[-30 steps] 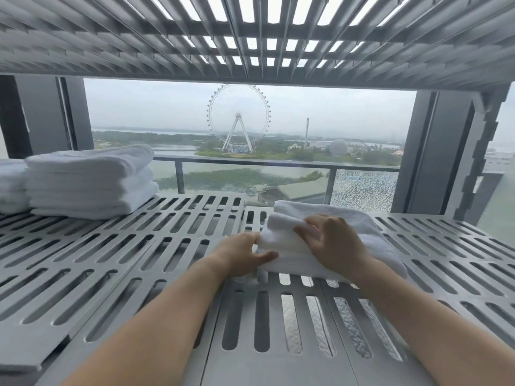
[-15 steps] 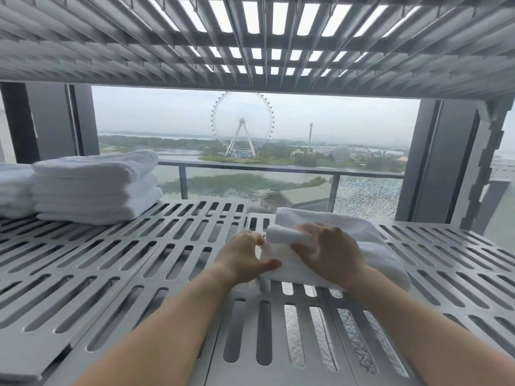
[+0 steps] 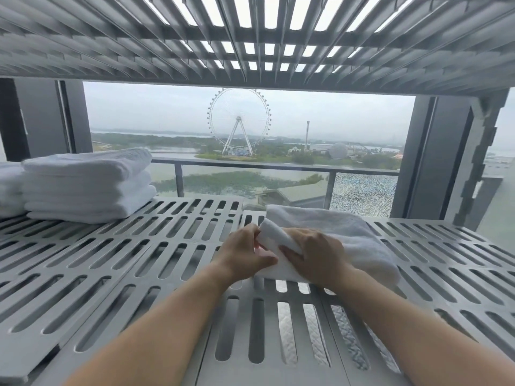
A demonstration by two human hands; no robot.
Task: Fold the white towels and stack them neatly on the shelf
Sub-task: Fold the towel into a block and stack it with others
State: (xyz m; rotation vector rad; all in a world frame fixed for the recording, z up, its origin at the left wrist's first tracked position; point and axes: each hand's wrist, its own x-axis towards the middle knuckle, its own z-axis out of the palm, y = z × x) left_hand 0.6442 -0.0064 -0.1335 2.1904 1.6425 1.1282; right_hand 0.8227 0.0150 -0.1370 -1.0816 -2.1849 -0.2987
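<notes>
The shelf (image 3: 139, 260) is grey metal, cut all over with long rounded slots and built from separate panels that meet in seams. A second deck of the same slotted metal (image 3: 111, 51) hangs close overhead with daylight coming through it. Straight behind is a big window with dark frames, and a notched upright post (image 3: 473, 162) stands at the right. Outside there's a glass balcony rail (image 3: 278, 165), water, trees and a tall Ferris wheel (image 3: 238, 121) under a dull grey sky.

The towel in hand (image 3: 348, 235) lies on the right-hand half of the shelf, near the middle seam and set back from the front edge. It is white, thick and already partly folded. As far as I can judge, its longer side runs left to right across the shelf, with the near edge about parallel to the shelf front. Its left end is raised in a fat fold that points up and to the left, while the right end lies flat on the slots.

Both bare hands meet at that raised end. The left hand (image 3: 245, 252) has its fingers curled against the tip of the fold and its thumb laid on the layer beneath. The right hand (image 3: 315, 252) is clamped over the fold from the other side, thumb below and fingers over the top.

Well apart, at the far left of the shelf, sits a neat stack of folded towels (image 3: 86, 185), its rounded folds facing right. Just beside it, another white pile (image 3: 9, 188) is cut off by the edge of view
</notes>
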